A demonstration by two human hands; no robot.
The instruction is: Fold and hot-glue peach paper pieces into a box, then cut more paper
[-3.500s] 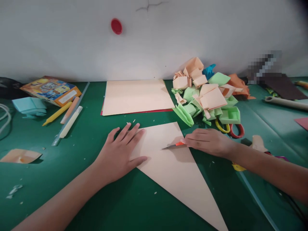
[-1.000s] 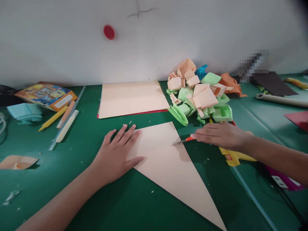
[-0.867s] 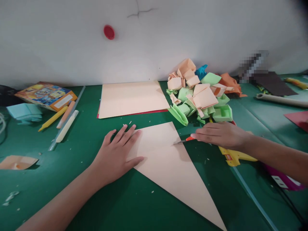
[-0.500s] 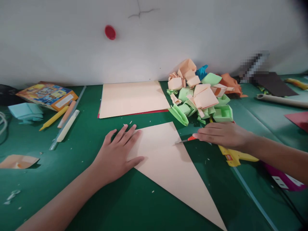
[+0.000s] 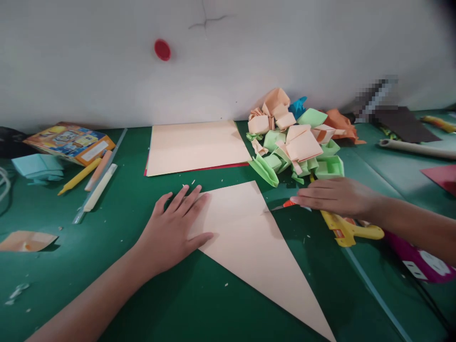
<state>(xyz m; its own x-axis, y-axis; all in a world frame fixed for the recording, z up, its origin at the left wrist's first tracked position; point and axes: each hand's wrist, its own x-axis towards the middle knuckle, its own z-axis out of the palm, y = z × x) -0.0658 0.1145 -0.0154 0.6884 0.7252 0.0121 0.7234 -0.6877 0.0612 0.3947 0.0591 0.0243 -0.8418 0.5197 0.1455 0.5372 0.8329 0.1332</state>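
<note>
A large pale peach sheet of paper lies at an angle on the green table, coming to a point near the bottom edge. My left hand rests flat on its upper left part, fingers spread. In my right hand is a craft knife with an orange front and a thin metal blade. Its blade tip is at the paper's right edge, where a short slit shows along a faint crease. Most of the knife's handle is hidden by my fingers.
Behind lies a stack of peach paper; right of it, a heap of folded paper pieces. A yellow glue gun is under my right forearm, with a purple object nearby. Crayons, a ruler and a box sit left.
My right hand has drawn the craft knife slightly to the right, so its blade has moved from over the paper to the paper's edge. My left hand stays put.
</note>
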